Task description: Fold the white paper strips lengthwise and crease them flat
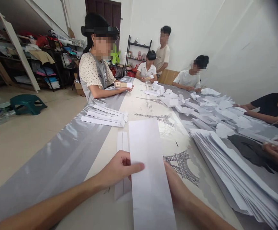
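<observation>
A long white folded paper (148,191) is held upright before me, over the table. My left hand (125,166) grips its left edge, with the thumb lying across the front and the fingers behind. At its right edge is my right hand (176,185), supporting the sheet from behind; its fingertips are hidden. Partly covered by the held piece, another flat white paper with a lengthwise seam (122,150) lies on the table. Several narrow folded papers (102,115) rest farther off to the left.
A long table (100,159) has a grey-bordered cloth printed with towers. On the right lie a thick stack of white papers (234,172), a loose heap of folded papers (208,108) and dark cloth (246,150). Several people sit around; a green stool (28,102) stands left.
</observation>
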Motion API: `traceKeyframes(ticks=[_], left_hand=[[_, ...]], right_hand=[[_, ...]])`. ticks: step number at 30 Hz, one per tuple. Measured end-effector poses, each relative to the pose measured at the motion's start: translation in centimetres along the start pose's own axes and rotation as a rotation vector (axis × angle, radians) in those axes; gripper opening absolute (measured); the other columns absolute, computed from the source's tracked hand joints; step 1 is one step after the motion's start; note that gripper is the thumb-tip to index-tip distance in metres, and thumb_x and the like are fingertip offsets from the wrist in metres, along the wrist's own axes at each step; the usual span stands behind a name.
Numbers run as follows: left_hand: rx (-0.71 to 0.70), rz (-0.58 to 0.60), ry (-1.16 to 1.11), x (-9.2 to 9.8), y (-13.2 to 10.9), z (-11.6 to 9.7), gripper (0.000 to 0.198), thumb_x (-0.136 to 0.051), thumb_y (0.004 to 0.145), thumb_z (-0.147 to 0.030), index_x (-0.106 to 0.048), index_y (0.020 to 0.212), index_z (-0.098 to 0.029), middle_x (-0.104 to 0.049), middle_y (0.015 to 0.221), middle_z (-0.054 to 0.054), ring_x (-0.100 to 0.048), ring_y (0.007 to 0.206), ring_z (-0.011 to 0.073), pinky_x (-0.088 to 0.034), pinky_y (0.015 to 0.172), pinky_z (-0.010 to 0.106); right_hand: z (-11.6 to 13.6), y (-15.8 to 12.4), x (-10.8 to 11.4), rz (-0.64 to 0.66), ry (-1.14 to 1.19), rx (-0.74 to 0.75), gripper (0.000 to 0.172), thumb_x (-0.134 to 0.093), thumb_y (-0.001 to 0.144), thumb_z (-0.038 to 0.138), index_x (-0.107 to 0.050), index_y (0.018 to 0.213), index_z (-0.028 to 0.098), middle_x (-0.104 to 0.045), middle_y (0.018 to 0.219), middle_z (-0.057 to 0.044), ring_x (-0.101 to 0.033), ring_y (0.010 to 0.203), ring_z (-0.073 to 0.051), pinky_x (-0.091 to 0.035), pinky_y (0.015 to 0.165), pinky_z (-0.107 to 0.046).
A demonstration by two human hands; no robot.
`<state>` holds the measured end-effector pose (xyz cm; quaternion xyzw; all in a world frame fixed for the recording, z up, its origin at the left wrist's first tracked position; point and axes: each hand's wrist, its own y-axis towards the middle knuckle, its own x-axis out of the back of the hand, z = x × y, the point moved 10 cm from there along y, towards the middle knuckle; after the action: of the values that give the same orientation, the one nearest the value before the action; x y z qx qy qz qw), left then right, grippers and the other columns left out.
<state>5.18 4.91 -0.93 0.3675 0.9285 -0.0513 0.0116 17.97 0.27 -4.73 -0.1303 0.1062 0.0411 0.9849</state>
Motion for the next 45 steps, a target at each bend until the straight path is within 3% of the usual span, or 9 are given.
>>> traceKeyframes(ticks=[7, 11, 18, 21, 25, 29, 33, 40, 45], left_hand=[[-0.140, -0.270, -0.025, 1.7, -0.5, -1.5, 0.040, -0.068, 0.089, -0.049, -0.066, 0.067, -0.016, -0.066, 0.063, 0.003, -0.057, 0.052, 0.0142, -0.043, 0.048, 0.026], [-0.149, -0.198, -0.040, 0.4, -0.7, -2.0, 0.042, -0.060, 0.095, -0.049, -0.060, 0.068, -0.016, -0.062, 0.057, 0.001, -0.051, 0.045, 0.0122, -0.041, 0.048, 0.026], [-0.169, -0.145, 0.003, 0.5, -0.7, -2.2, 0.053, -0.039, 0.101, -0.059, -0.062, 0.078, -0.018, -0.068, 0.080, 0.005, -0.059, 0.075, 0.0189, -0.047, 0.071, 0.031], [-0.164, -0.164, -0.002, 0.8, -0.4, -2.0, 0.046, -0.056, 0.094, -0.058, -0.061, 0.076, -0.017, -0.064, 0.075, 0.003, -0.057, 0.071, 0.0181, -0.046, 0.069, 0.030], [-0.061, -0.358, -0.008, 2.7, -0.4, -0.7, 0.043, -0.069, 0.086, -0.055, -0.066, 0.071, -0.015, -0.059, 0.064, 0.001, -0.052, 0.061, 0.0151, -0.039, 0.058, 0.026], [-0.047, -0.430, -0.117, 4.4, -0.2, -0.3, 0.037, -0.072, 0.085, -0.053, -0.077, 0.094, -0.017, -0.073, 0.091, 0.007, -0.062, 0.080, 0.0190, -0.047, 0.069, 0.027], [-0.098, -0.573, -0.192, 7.9, -0.1, -1.1, 0.036, -0.077, 0.080, -0.051, -0.079, 0.093, -0.018, -0.075, 0.107, 0.008, -0.065, 0.091, 0.0207, -0.048, 0.073, 0.025], [-0.188, -0.497, 0.049, 10.9, 0.5, -3.8, 0.034, -0.074, 0.081, -0.054, -0.082, 0.082, -0.020, -0.078, 0.097, 0.008, -0.067, 0.087, 0.0236, -0.048, 0.072, 0.029], [-0.179, -0.581, 0.171, 13.2, 0.3, -3.6, 0.033, -0.077, 0.077, -0.054, -0.082, 0.080, -0.022, -0.075, 0.078, 0.004, -0.064, 0.071, 0.0213, -0.044, 0.061, 0.029]], right_hand=[[0.1, -0.6, -3.9, 0.214, 0.055, -0.104, 0.044, -0.047, 0.100, 0.058, -0.070, 0.115, 0.024, -0.077, 0.098, -0.008, -0.074, 0.090, -0.027, -0.060, 0.075, -0.039], [0.4, -0.7, -4.6, 0.225, 0.028, -0.142, 0.048, -0.047, 0.101, 0.060, -0.064, 0.124, 0.022, -0.078, 0.091, -0.009, -0.076, 0.074, -0.023, -0.059, 0.064, -0.033], [1.5, 0.3, -2.5, 0.061, -0.228, -0.028, 0.051, -0.058, 0.093, 0.064, -0.067, 0.110, 0.017, -0.069, 0.058, -0.001, -0.064, 0.042, -0.016, -0.049, 0.041, -0.024], [1.6, 0.2, -2.6, 0.061, -0.278, -0.024, 0.050, -0.057, 0.092, 0.066, -0.067, 0.098, 0.018, -0.068, 0.057, -0.002, -0.063, 0.041, -0.016, -0.047, 0.037, -0.023], [1.4, 0.0, -3.3, 0.105, -0.336, -0.042, 0.046, -0.058, 0.091, 0.066, -0.062, 0.087, 0.021, -0.060, 0.057, 0.002, -0.061, 0.042, -0.016, -0.046, 0.033, -0.025], [1.9, 0.0, -3.3, 0.138, -0.467, 0.026, 0.045, -0.055, 0.095, 0.059, -0.050, 0.071, 0.021, -0.047, 0.057, 0.004, -0.054, 0.042, -0.012, -0.040, 0.034, -0.022], [2.2, 0.0, -3.1, 0.174, -0.601, 0.073, 0.043, -0.051, 0.099, 0.050, -0.040, 0.068, 0.021, -0.039, 0.060, 0.004, -0.045, 0.047, -0.010, -0.032, 0.039, -0.022], [3.4, 0.2, -2.2, 0.189, -0.759, 0.144, 0.043, -0.048, 0.101, 0.048, -0.041, 0.068, 0.021, -0.039, 0.064, 0.004, -0.037, 0.053, -0.010, -0.027, 0.048, -0.025], [4.0, 0.7, -0.2, 0.290, -0.787, 0.098, 0.047, -0.049, 0.101, 0.051, -0.046, 0.066, 0.020, -0.041, 0.063, 0.004, -0.038, 0.054, -0.010, -0.027, 0.051, -0.025]])
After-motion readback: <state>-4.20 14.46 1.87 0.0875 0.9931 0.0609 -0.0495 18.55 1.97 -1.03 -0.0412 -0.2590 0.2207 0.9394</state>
